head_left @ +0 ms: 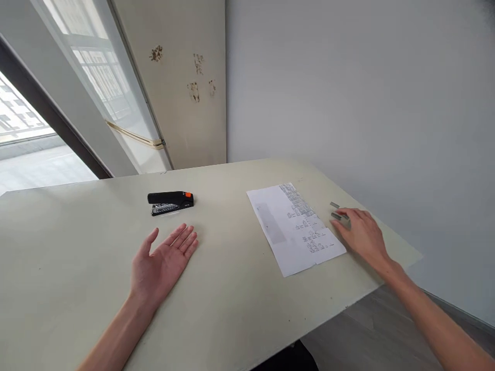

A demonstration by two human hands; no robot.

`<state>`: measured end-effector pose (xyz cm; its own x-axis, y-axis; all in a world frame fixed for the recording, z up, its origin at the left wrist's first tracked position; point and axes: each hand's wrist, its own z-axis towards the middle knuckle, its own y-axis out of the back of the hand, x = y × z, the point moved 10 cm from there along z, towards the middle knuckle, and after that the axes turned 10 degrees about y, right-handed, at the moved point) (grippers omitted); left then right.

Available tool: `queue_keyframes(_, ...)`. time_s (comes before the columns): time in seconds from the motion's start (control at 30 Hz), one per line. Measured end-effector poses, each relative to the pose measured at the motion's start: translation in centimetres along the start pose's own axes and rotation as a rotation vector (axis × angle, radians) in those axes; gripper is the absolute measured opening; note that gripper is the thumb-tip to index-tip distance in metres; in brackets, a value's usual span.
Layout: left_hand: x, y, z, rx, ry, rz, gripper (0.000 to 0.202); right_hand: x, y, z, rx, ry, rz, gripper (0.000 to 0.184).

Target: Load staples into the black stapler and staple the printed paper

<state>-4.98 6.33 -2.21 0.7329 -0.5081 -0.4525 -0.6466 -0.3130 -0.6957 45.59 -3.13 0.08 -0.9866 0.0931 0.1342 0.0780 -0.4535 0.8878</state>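
My left hand (164, 260) lies palm up on the pale table (77, 247), fingers stretched out and holding nothing. Just beyond its fingertips sits a black stapler (170, 202) with an orange tip. My right hand (361, 233) rests palm down to the right of a printed sheet of paper (294, 226). Its fingertips touch small grey metal strips, apparently staples (337, 211). The fingers are loosely extended; no grasp is visible.
The table's right edge (402, 260) runs close past my right hand, with floor below. A grey wall stands behind the table. A window and a stained panel (181, 77) fill the back left.
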Motion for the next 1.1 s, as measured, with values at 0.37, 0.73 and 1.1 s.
queue_keyframes(0.37, -0.2, -0.1, 0.6, 0.014, 0.015, 0.010, 0.034, 8.8, -1.0, -8.0, 0.111, -0.011, 0.333, 0.054)
queue_keyframes(0.73, -0.3, -0.6, 0.6, 0.024, 0.011, 0.044, 0.028, 8.7, -2.3, -7.8, 0.180, -0.001, 0.219, 0.063)
queue_keyframes(1.1, 0.0, -0.7, 1.6, 0.001, 0.010, 0.286, 0.020, 8.1, -2.6, -8.1, 0.178, -0.023, 0.224, 0.063)
